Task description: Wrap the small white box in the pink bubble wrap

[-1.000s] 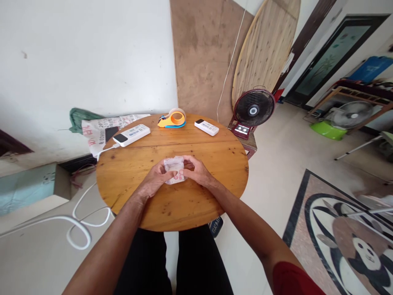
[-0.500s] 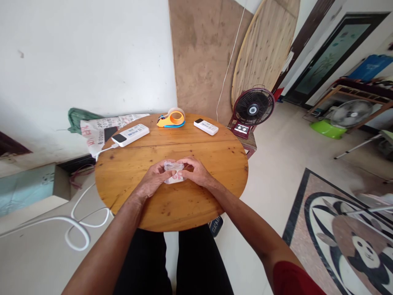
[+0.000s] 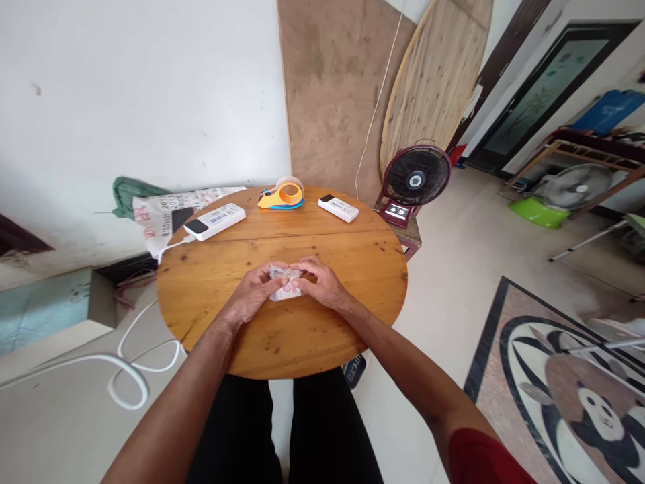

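A small white packet with red print (image 3: 285,285) lies at the middle of a round wooden table (image 3: 211,282). My left hand (image 3: 254,294) and my right hand (image 3: 322,284) meet over it, fingers curled and pinching its edges from both sides. Most of the packet is hidden under my fingers. My forearms reach in from the near edge of the table.
At the table's far side lie a white power bank (image 3: 216,221) on a white cable, an orange and blue tape dispenser (image 3: 282,195) and a white remote (image 3: 338,208). A red fan (image 3: 416,180) stands right of the table. A printed sack (image 3: 161,212) rests at the left.
The packet has been folded down smaller and flatter between my fingers; a second ago more of it stood up above my hands. Both hands have closed in on it.
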The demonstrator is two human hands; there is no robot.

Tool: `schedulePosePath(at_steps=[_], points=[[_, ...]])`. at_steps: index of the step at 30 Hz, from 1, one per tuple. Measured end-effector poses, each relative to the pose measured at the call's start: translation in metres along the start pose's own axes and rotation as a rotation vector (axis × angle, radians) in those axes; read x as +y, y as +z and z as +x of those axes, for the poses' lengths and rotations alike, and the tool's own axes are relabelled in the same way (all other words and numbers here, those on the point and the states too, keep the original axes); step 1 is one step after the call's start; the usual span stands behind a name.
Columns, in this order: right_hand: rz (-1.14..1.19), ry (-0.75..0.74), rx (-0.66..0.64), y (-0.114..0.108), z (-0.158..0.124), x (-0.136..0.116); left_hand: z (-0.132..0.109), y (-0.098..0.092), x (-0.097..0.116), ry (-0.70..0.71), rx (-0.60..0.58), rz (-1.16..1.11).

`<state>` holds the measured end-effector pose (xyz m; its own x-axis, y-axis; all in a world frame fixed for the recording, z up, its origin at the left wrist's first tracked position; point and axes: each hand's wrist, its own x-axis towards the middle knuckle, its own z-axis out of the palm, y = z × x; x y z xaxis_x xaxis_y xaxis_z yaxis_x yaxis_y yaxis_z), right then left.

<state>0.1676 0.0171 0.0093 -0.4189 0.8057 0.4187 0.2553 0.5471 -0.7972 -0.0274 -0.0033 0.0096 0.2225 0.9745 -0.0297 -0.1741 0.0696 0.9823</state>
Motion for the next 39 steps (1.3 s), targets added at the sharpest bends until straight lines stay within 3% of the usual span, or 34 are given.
schedulePosePath(at_steps=[9,20,27,39], points=[[0.031,-0.053,0.020,0.003,0.002,0.001,-0.001,0.005,0.004,0.025,0.061,0.041],[-0.132,-0.043,0.029,0.004,0.000,-0.005,0.002,0.005,0.000,0.106,0.147,0.148],[-0.175,-0.073,0.061,0.005,0.000,-0.001,-0.004,0.003,0.008,0.052,0.079,0.170],[-0.306,-0.152,0.051,0.002,0.000,-0.008,-0.006,0.004,0.011,0.053,0.078,0.177]])
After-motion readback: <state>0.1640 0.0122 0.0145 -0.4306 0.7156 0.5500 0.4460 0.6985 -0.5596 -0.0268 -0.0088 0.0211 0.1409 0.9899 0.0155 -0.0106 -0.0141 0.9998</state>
